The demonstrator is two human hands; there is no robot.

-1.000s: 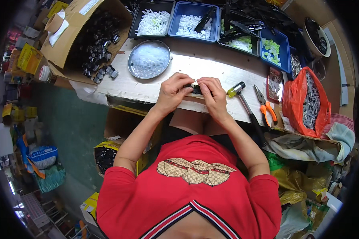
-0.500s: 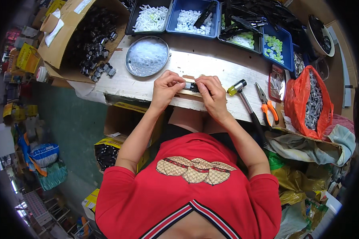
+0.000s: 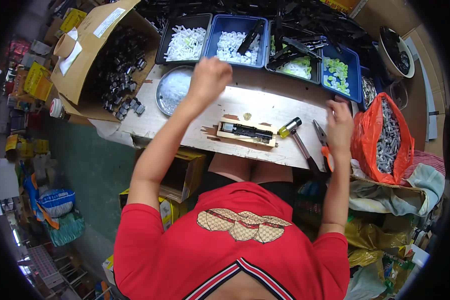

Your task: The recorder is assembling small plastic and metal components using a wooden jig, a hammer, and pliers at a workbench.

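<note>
- In the head view, our left hand (image 3: 208, 78) is raised over the far side of the wooden table (image 3: 265, 107), just right of the round metal dish (image 3: 171, 91) of pale small parts and in front of the blue tray (image 3: 238, 35) of white pieces. Its fingers are curled in toward the palm; we cannot tell whether they pinch anything.
- Our right hand (image 3: 339, 125) reaches to the right end of the table, beside the orange bag (image 3: 385, 137) of grey metal parts. The fingers point away from us and lie loosely bent; we cannot tell if anything is under them. The hand covers part of the orange-handled pliers (image 3: 323, 142).
- Between our hands, a small wooden block (image 3: 247, 133) lies flat on the table with a long black part set along its top. Neither hand touches it.
- Just right of the block lies a hammer (image 3: 299, 141) with a yellow-and-black head, its handle running toward us.
- At the far left stands a cardboard box (image 3: 97, 50) of dark metal parts, some spilled onto the table corner.
- A dark tray (image 3: 184, 40) of white pieces sits left of the blue one, and further trays (image 3: 342, 72) hold green pieces.
</note>
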